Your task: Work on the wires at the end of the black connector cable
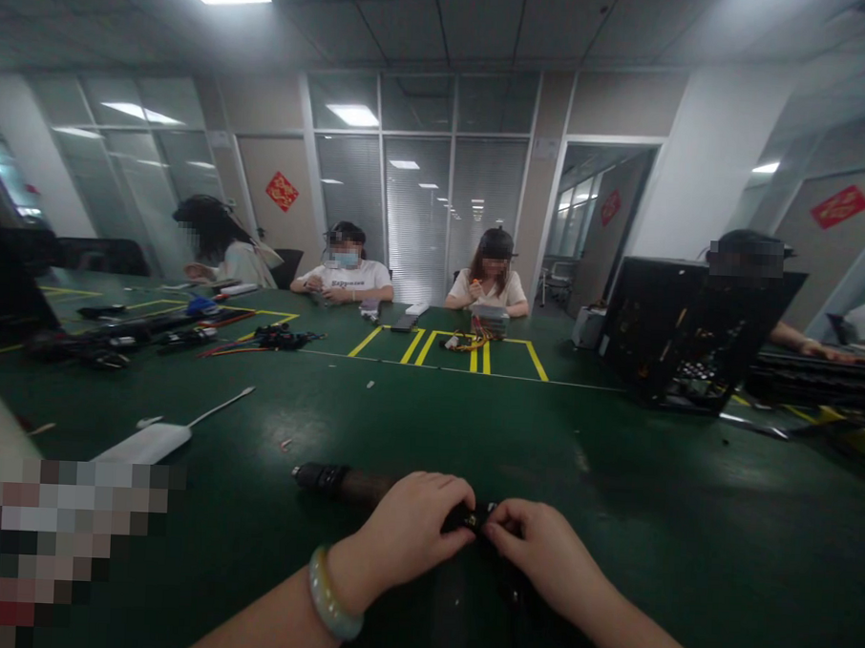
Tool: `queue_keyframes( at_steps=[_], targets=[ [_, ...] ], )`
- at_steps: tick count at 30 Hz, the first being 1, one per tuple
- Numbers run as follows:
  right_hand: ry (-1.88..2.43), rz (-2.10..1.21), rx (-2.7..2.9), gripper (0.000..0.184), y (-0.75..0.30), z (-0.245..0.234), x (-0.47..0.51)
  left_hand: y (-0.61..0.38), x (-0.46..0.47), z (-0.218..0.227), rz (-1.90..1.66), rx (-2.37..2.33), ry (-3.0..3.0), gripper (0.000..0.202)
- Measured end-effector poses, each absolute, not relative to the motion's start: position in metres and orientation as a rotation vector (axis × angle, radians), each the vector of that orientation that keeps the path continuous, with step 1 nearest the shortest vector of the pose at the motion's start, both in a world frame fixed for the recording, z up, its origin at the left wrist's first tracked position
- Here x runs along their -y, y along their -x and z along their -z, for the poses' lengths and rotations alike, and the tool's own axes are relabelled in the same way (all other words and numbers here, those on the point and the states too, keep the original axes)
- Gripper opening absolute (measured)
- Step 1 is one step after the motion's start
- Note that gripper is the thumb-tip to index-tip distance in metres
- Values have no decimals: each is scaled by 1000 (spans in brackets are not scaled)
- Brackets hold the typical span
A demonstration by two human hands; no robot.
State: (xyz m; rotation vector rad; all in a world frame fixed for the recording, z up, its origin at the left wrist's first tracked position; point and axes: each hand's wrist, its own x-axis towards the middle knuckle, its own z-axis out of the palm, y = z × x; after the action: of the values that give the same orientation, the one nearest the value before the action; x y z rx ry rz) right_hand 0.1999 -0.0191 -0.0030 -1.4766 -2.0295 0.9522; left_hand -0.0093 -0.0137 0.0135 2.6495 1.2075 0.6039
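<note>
I see my left hand (413,524) and right hand (547,558) brought together at the near edge of the dark green tabletop (647,486), fingertips pinched on a small black connector piece (471,519) between them. A dark cylindrical tool with a ribbed black collar (340,480) lies just behind my left hand, its long axis running left to right, the collar end pointing left. My left hand is the nearer one; it partly covers the tool's right end.

Matt green table mat (612,485) under a dull black plastic part (471,519).
</note>
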Motion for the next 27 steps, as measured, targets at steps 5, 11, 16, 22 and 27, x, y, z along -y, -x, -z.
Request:
queue_keyframes(
  at_steps=[5, 11, 16, 22, 27],
  targets=[
    [1484, -935, 2023, 19, -200, 5, 18, 8, 13, -14, -595, -1209, -2656, 10],
    [1491, -926, 2025, 19, -200, 6, 17, 7, 13, -14, -579, -1236, -2657, 15],
    [1490, -951, 2013, 19, -200, 4, 19, 8, 13, -14, -589, -1179, -2677, 9],
    [1491, -948, 2020, 19, -200, 0, 21, 7, 13, -13, -617, -1221, -2625, 14],
    [1490, -931, 2029, 19, -201, 2, 20, 7, 12, -14, -587, -1176, -2644, 13]
  ],
)
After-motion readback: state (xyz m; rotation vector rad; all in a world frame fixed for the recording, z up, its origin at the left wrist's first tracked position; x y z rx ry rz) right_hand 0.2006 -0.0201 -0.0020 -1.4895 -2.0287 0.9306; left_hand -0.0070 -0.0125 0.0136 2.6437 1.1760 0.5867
